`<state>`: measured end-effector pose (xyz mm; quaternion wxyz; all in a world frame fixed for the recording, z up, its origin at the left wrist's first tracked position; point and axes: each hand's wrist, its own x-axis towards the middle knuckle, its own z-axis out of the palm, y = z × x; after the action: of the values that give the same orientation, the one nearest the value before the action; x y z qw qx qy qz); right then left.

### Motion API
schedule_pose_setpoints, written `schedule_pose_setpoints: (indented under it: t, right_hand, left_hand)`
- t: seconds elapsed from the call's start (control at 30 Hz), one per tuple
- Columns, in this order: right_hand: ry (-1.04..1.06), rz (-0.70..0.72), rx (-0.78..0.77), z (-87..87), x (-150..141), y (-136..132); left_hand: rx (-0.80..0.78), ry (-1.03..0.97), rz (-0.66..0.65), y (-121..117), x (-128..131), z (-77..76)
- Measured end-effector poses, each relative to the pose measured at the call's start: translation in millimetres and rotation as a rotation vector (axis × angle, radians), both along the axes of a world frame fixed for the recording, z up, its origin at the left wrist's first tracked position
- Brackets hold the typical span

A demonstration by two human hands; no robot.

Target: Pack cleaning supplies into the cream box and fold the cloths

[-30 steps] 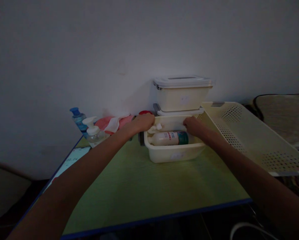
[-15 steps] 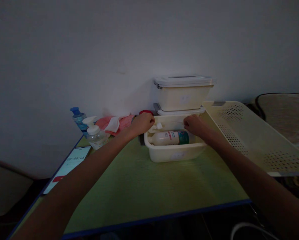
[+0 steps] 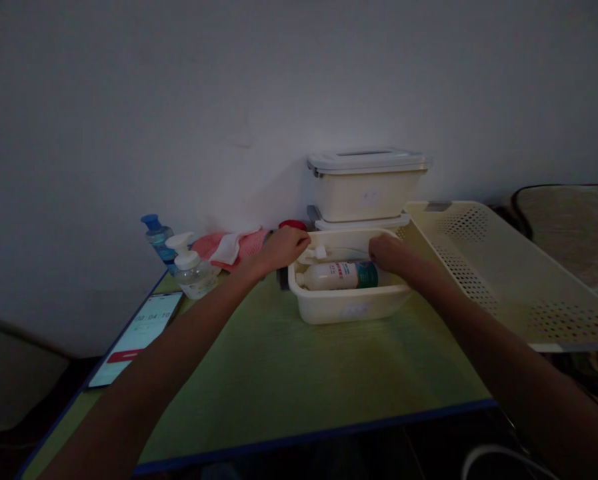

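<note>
Dimly lit pale wall [image 3: 249, 107], blue-edged green table [image 3: 299, 373], left hand [image 3: 289, 246] and right hand [image 3: 389, 255], fingers [image 3: 376, 247] pinching white pump [image 3: 320, 252]

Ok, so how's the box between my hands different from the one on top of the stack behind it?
The near box is open, while the top box has a pale lid on.
The near box sits on the green table; the top box rests on another lid below.
The near box shows a white bottle lying inside; the top box's contents are hidden.
Both are cream-coloured.
</note>
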<state>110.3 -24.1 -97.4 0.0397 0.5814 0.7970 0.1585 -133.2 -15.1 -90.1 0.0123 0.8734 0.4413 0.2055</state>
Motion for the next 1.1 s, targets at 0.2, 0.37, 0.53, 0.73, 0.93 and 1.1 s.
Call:
schedule_pose_setpoints:
  t: [0.2, 0.37, 0.53, 0.73, 0.93, 1.1]
  right_hand:
    - [0.033, -0.048, 0.021, 5.1, -3, -3]
    - [0.076, -0.065, 0.039, 11.1, -6, -6]
    - [0.147, -0.048, 0.131, 14.7, -7, -8]
    - [0.163, -0.069, 0.142, 18.8, -10, -14]
    - [0.144, -0.082, 0.116, 18.8, -10, -14]
    - [0.151, -0.070, 0.102, 15.5, -7, -8]
  left_hand:
    - [-0.047, -0.459, 0.043, 1, 0, -15.9]
    - [-0.096, -0.588, 0.047, 3, 1, -19.7]
    - [-0.148, -0.676, 0.055, 2, 1, -20.6]
    - [-0.180, -0.647, -0.038, -9, -9, -22.5]
    - [-0.003, -0.479, -0.019, -48, -34, -36.3]
    - [-0.035, -0.365, 0.036, -65, -65, -69.8]
